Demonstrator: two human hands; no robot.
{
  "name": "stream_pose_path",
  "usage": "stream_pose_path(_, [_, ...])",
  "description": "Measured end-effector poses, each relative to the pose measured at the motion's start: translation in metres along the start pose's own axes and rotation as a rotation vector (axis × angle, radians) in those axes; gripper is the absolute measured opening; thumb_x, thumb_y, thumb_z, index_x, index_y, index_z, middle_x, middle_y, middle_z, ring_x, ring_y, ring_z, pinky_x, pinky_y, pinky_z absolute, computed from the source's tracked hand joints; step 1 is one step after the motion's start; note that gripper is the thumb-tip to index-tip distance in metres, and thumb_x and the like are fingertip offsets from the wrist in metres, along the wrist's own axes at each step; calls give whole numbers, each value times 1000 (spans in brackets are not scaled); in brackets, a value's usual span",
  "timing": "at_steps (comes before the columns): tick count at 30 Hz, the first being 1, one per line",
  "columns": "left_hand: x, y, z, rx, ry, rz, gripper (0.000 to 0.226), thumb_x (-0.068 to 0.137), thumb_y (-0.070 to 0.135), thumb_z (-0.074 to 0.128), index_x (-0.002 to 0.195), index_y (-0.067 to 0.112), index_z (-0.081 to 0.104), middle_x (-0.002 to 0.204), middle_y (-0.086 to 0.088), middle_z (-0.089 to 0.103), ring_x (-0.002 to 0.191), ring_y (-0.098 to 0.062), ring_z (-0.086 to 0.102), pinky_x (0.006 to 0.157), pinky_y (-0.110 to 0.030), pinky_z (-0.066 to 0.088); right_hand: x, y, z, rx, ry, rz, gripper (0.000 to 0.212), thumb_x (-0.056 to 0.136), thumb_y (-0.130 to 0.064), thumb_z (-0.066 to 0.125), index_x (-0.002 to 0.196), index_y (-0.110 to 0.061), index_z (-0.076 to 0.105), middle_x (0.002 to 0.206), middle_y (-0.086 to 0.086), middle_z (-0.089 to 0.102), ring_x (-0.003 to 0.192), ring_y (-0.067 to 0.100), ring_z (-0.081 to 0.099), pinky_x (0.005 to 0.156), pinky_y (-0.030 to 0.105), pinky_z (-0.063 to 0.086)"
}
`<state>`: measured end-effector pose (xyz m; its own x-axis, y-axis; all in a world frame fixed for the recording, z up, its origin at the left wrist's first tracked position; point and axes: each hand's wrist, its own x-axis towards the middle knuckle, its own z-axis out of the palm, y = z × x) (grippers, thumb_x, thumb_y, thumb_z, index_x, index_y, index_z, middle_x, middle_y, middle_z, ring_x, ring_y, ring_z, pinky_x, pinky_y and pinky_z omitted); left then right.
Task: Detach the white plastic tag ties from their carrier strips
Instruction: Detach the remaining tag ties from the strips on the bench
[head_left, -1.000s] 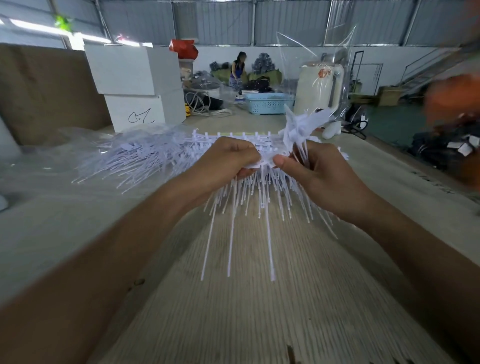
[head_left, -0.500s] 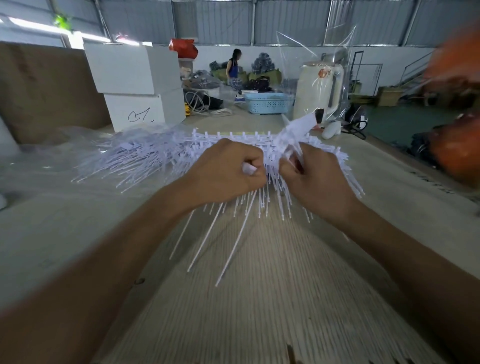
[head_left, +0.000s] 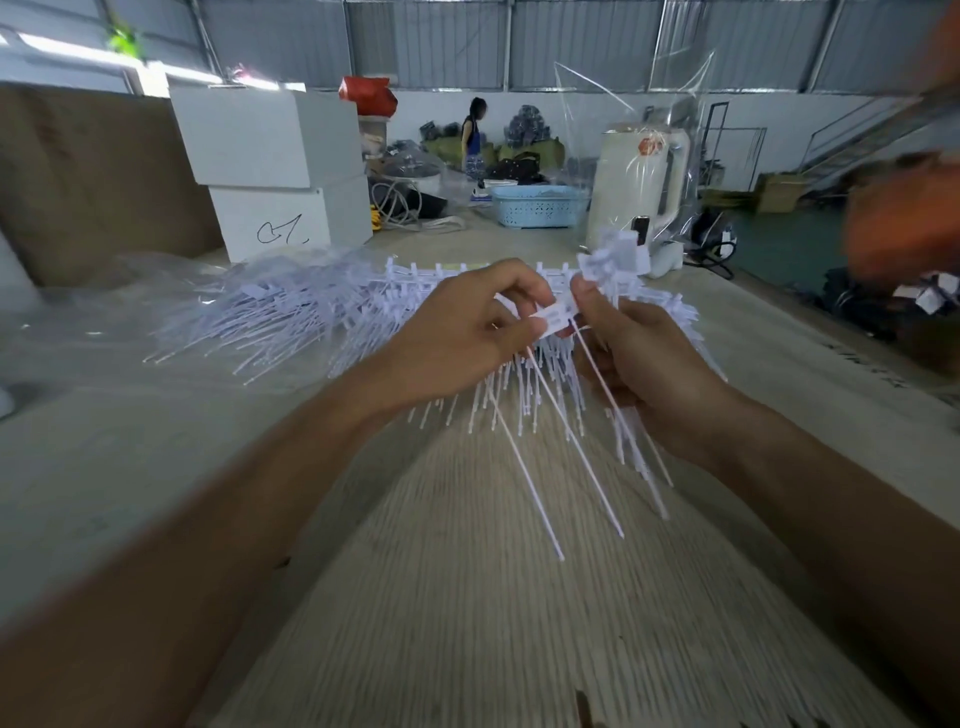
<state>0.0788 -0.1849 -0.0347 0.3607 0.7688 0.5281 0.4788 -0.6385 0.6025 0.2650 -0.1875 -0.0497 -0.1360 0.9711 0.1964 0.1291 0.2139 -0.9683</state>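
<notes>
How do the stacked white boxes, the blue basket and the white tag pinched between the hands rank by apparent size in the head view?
1. Stacked white boxes, largest.
2. Blue basket.
3. White tag, smallest, though nearest the camera.
Both hands hold it: left hand, right hand.

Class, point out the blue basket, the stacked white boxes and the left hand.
Blue basket (head_left: 537, 207): head view, front wall.
White boxes (head_left: 267, 137): head view, upper box's front face.
Left hand (head_left: 462, 332): head view, back of hand.

The lower white box (head_left: 291, 218) is showing a black hand-drawn mark on its front that is looking like "01." or "C1."; which one cannot be told. The white machine (head_left: 644, 176) is showing a red round sticker, too blurry to read. Nothing else is showing words.
</notes>
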Motion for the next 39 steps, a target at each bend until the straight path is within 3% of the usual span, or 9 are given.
stream_pose_path(2, [-1, 0, 0, -58, 17, -12, 17, 93, 11, 69, 107, 10, 60, 97, -8, 64, 71, -19, 71, 74, -42, 58, -2, -2, -2, 28, -17, 21, 46, 90, -62, 60, 78, -17, 62, 57, -2, 40, 49, 12, 33, 48, 26, 24])
stream_pose_path(6, [0, -1, 0, -25, 42, -109, 21, 90, 23, 73, 104, 15, 60, 89, -3, 68, 70, -17, 70, 73, -41, 58, -3, -2, -1, 19, -39, -17, 31, 89, -42, 72, 77, -15, 62, 59, 3, 36, 52, 14, 30, 51, 29, 22])
stream_pose_path(9, [2, -1, 1, -39, -1, -242, 15, 94, 31, 69, 98, 16, 65, 78, 3, 74, 71, -8, 72, 74, -26, 55, -3, 0, 0, 61, -35, -13, 31, 92, -38, 69, 69, -20, 60, 54, -4, 34, 49, 12, 29, 48, 26, 22])
stream_pose_path(12, [3, 1, 0, -131, -15, -328, 17, 99, 26, 61, 96, 11, 68, 74, 0, 76, 66, -10, 71, 58, -11, 46, -3, -1, 0, 77, -23, -21, 36, 93, -38, 68, 61, -24, 61, 53, -6, 37, 51, 13, 32, 49, 26, 25])
stream_pose_path(17, [1, 4, -2, -270, 33, -352, 14, 97, 11, 60, 92, 10, 73, 64, -6, 69, 55, -16, 59, 56, -28, 43, -1, 1, 0, -95, 30, -187, 36, 98, -35, 63, 64, -23, 64, 49, -9, 44, 43, 8, 36, 47, 22, 28])
stream_pose_path(23, [3, 5, -4, -260, 68, -359, 11, 91, 15, 63, 88, 9, 73, 61, -7, 66, 55, -17, 56, 52, -27, 37, 0, 0, 0, -320, 40, -424, 33, 102, -24, 57, 76, -4, 60, 53, -11, 43, 48, 2, 39, 50, 13, 30])
stream_pose_path(30, [4, 0, -8, -265, 62, -299, 13, 88, 17, 67, 77, 19, 73, 60, -5, 64, 55, -16, 55, 49, -23, 38, 2, 2, 0, -443, 16, -469, 29, 105, -24, 51, 76, -26, 55, 56, -29, 54, 55, -7, 51, 55, 10, 33])
stream_pose_path(36, [6, -2, -11, -410, 34, -319, 9, 76, 17, 68, 69, 15, 74, 57, -11, 56, 53, -21, 46, 53, -26, 33, 2, 2, -4, -547, -17, -549, 31, 105, -28, 48, 76, -38, 45, 61, -25, 52, 58, -1, 47, 58, 18, 32])
stream_pose_path(39, [6, -3, -12, -506, 18, -322, 14, 84, 2, 65, 72, 5, 72, 52, -9, 55, 46, -18, 46, 49, -22, 35, 0, 2, -5, -635, -12, -598, 29, 106, -32, 43, 78, -39, 43, 63, -23, 53, 59, 1, 48, 58, 25, 33])
